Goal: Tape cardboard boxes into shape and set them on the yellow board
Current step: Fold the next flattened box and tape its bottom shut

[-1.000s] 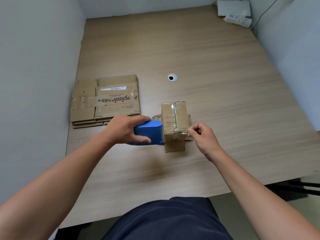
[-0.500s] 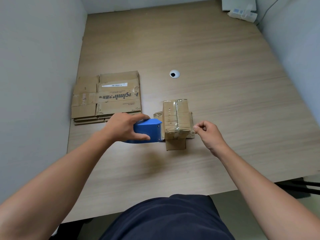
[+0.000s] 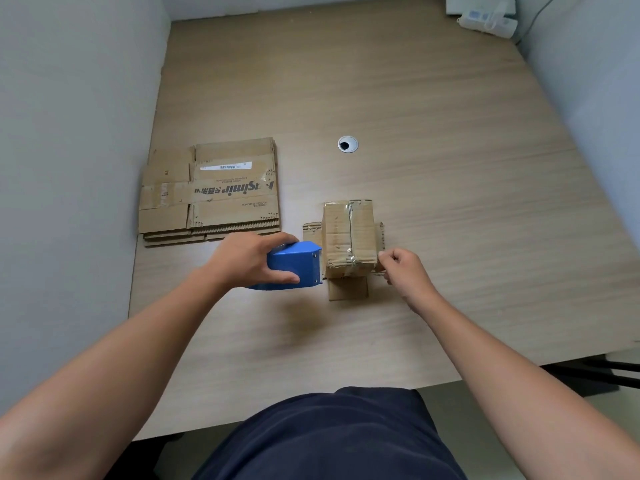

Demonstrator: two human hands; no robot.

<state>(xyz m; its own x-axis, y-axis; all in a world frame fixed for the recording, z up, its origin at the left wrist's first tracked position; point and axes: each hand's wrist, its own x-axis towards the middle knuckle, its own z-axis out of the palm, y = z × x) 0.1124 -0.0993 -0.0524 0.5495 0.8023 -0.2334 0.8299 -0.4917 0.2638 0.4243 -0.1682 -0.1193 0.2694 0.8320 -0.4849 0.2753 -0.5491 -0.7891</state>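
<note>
The small cardboard box (image 3: 349, 233) stands on the worktop (image 3: 450, 209) between the two hands, touching both. Shiny tape already runs along its top seam and down its near face. The near flap (image 3: 348, 288) lies splayed on the wood at its foot, towards the person, and other flaps stick out on either side.

The left hand (image 3: 247, 261) is wrapped round a blue tape dispenser (image 3: 294, 265), thumb on the near side and fingers over the top, with the dispenser's front end against the box's left face. The right hand (image 3: 403, 268) sits at the box's near right corner with fingers curled and fingertips drawn together. Whether it pinches a tape end, pinches the flap edge or only steadies the box cannot be told (clear tape would hardly show here).

The box is probably light and empty, so it is likely to slide or tip when the dispenser pulls against it. It needs a hand bracing the side opposite the pull. Its walls look creased and worn, so a hard squeeze would buckle them. The firmer hold is across two opposite faces near the corners, where the board is stiffest, not by a loose flap.

Beyond the left hand lies a stack of flattened boxes (image 3: 211, 195). The yellow board is not in view.
</note>
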